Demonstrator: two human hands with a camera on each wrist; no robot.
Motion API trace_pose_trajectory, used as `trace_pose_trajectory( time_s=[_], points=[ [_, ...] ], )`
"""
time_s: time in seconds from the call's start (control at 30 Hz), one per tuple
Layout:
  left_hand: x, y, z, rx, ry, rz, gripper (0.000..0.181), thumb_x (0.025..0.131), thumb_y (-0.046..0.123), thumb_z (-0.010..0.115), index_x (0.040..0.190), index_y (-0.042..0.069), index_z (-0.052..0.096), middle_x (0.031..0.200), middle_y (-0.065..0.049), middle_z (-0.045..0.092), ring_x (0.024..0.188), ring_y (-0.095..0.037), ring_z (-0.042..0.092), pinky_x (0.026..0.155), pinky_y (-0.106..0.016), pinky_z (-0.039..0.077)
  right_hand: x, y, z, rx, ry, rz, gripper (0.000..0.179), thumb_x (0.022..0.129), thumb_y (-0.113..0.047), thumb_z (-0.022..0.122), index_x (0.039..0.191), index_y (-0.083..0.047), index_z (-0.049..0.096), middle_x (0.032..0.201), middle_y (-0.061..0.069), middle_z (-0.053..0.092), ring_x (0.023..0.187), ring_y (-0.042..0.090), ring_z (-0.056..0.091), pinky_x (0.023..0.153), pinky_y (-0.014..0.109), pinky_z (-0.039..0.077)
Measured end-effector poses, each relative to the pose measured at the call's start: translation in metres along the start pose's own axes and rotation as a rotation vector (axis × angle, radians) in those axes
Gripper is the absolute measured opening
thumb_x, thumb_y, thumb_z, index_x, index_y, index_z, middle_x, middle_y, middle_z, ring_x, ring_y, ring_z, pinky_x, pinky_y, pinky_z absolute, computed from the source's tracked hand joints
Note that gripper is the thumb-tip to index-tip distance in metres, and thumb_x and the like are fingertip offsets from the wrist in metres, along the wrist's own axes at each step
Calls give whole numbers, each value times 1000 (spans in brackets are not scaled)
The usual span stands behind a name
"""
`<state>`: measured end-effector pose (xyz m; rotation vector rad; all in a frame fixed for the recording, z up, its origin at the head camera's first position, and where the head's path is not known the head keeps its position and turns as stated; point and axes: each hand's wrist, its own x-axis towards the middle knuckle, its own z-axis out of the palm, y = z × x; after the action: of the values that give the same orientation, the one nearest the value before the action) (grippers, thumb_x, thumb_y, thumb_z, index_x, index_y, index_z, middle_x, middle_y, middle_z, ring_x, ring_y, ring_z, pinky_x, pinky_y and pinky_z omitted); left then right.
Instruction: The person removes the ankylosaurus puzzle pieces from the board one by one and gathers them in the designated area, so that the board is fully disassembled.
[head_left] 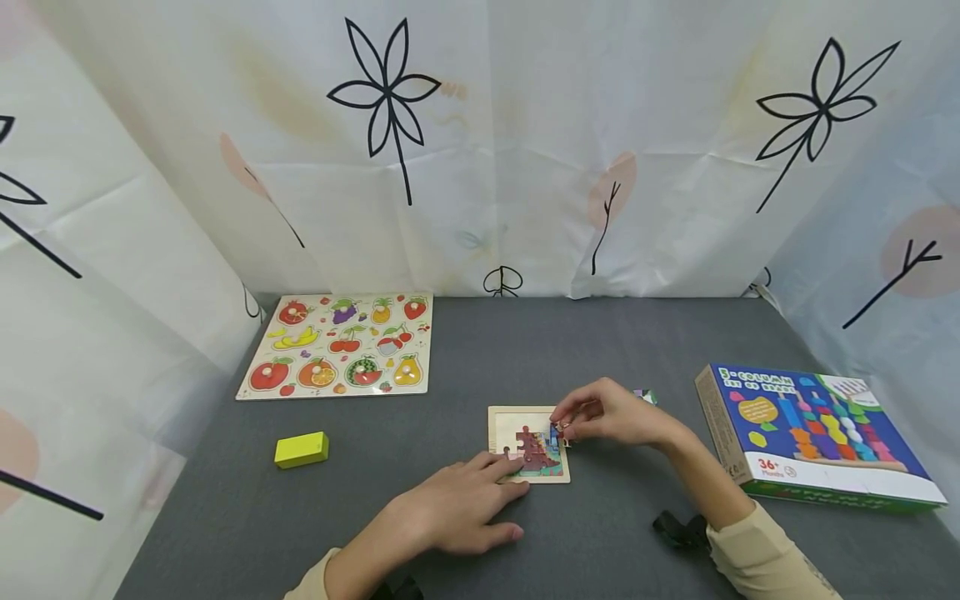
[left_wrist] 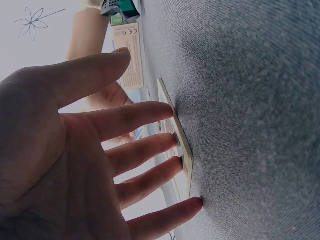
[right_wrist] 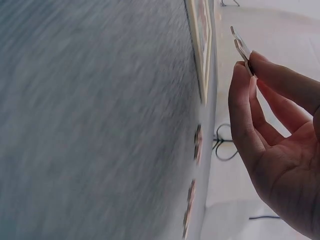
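Note:
A small wooden jigsaw tray lies on the grey table, its lower right part filled with joined reddish and teal pieces. My left hand rests at the tray's near left corner, palm down, with fingers spread and fingertips on its edge in the left wrist view. Over the tray's right side, my right hand pinches a jigsaw piece between thumb and fingertips. The right wrist view shows that piece raised and tilted. Two loose jigsaw pieces lie on the table beyond the tray there.
A fruit peg puzzle board lies at the back left, with a yellow block in front of it. To the right stands a blue toy box. Part of a loose piece shows behind my right hand. Patterned white curtains enclose the table.

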<state>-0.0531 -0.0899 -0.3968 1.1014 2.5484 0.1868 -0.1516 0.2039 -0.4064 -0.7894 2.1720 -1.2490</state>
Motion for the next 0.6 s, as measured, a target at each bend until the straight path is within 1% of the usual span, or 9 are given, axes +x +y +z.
trace_pose_trajectory(
  time_s=[0.13, 0.27, 0.4, 0.6],
  points=[
    [0, 0, 0, -3, 4, 0, 56, 105, 55, 64, 154, 29, 61, 171, 6, 46, 153, -18, 47, 111, -47, 56, -9, 6, -8, 8, 9, 20, 22, 101, -3, 73, 120, 8, 75, 106, 23, 80, 88, 10, 76, 79, 31, 64],
    [-1, 1, 0, -4, 5, -4, 56, 105, 55, 64, 155, 29, 61, 171, 6, 46, 154, -18, 47, 111, -47, 56, -16, 10, -13, -11, 26, 34, 21, 101, -2, 72, 119, 9, 75, 106, 23, 79, 88, 8, 75, 77, 27, 63],
    [-1, 1, 0, 1, 11, -3, 56, 105, 55, 64, 154, 29, 61, 171, 6, 46, 153, -18, 47, 111, -46, 56, -19, 13, -16, -35, 20, 44, 20, 101, 0, 71, 118, 10, 75, 108, 22, 78, 87, 7, 72, 76, 26, 63],
    [0, 1, 1, -6, 13, 1, 56, 105, 55, 64, 154, 29, 61, 171, 5, 46, 153, -19, 47, 111, -46, 56, -20, 15, -16, -44, 1, 68, 18, 102, 1, 70, 117, 9, 75, 105, 22, 78, 85, 8, 71, 74, 27, 63]
  ],
)
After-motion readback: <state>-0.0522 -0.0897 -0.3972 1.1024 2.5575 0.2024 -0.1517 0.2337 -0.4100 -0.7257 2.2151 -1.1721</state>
